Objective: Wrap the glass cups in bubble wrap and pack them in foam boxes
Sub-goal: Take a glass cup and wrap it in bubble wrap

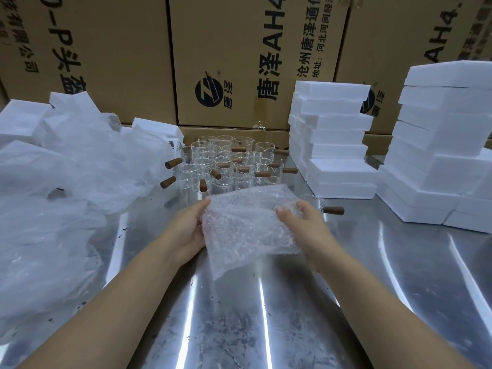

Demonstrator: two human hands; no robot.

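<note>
Bubble wrap sheet [247, 227] is what both sets of fingers close on. The left hand [187, 230] pinches its left edge with the thumb on top. The right hand [303, 225] grips the right edge the same way, thumb over and fingers curled behind. Held between them, the sheet hangs above the steel table [266, 315], one corner drooping toward the person. Whether anything is already inside it I cannot tell.

Just beyond the right hand a single cup [315, 205] stands on the table, partly hidden by the wrap, its wooden handle [334, 210] pointing right. Farther back the other glass cups [226, 166] crowd together, handles sticking out every way. Stacks of foam boxes [338, 145] rise on the right. Crumpled plastic bags [80, 161] lie on the left, and cardboard cartons [239, 62] wall off the back.

The wrap looks light and limp, so it probably needs both hands to stay spread. The cups look thin-walled, likely brittle and slick. The wooden stub seems the surest hold, or a full grip round the body. Lifting one out of the cluster could knock its neighbours.
</note>
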